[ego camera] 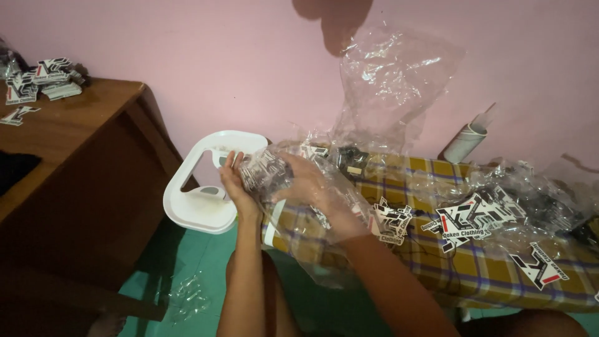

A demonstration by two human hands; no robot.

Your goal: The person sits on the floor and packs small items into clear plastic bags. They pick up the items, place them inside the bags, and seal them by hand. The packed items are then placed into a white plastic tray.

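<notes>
My left hand (pixel 235 181) cups a bundle of black-and-white stickers (pixel 265 170) from the left, fingers up. My right hand (pixel 312 184) is inside a large clear plastic bag (pixel 387 81) and grips the same bundle from the right through the film. The bag billows up against the pink wall. Both hands hover over the left end of a low surface covered with a yellow plaid cloth (pixel 462 268).
Loose black, white and red stickers (pixel 468 221) and more clear bags lie on the cloth. A white plastic stand (pixel 199 212) sits left of my hands. A brown wooden desk (pixel 75 162) holds another sticker stack (pixel 47 78). A paper roll (pixel 465 140) leans on the wall.
</notes>
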